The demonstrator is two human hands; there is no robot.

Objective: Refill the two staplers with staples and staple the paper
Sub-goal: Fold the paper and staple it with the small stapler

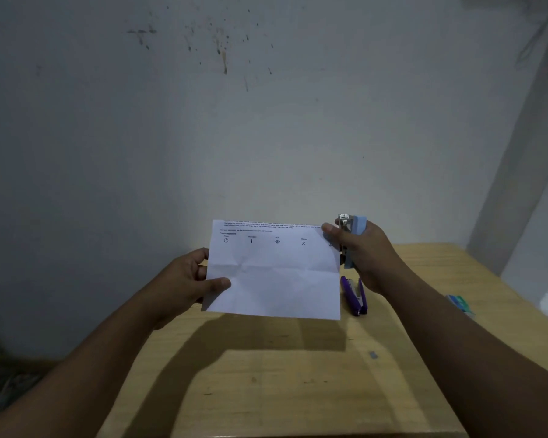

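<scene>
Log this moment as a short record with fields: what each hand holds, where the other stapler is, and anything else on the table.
left hand: pinches the left edge of the paper, held up above the table
right hand: grips the light blue stapler at the paper's upper right corner
purple stapler: lying open on the table, under the right hand
staple box: near the table's right edge

The paper [274, 273] hides most of the left hand's fingers [200, 267] and the tabletop [266, 374] behind it. Its printed lines along the top are too small to read. The right hand [366, 257] covers much of the blue stapler [352, 240]. Near the tabletop's right edge, a green-and-blue box [461, 306] is blurred. The tabletop's near edge is cut off.
</scene>
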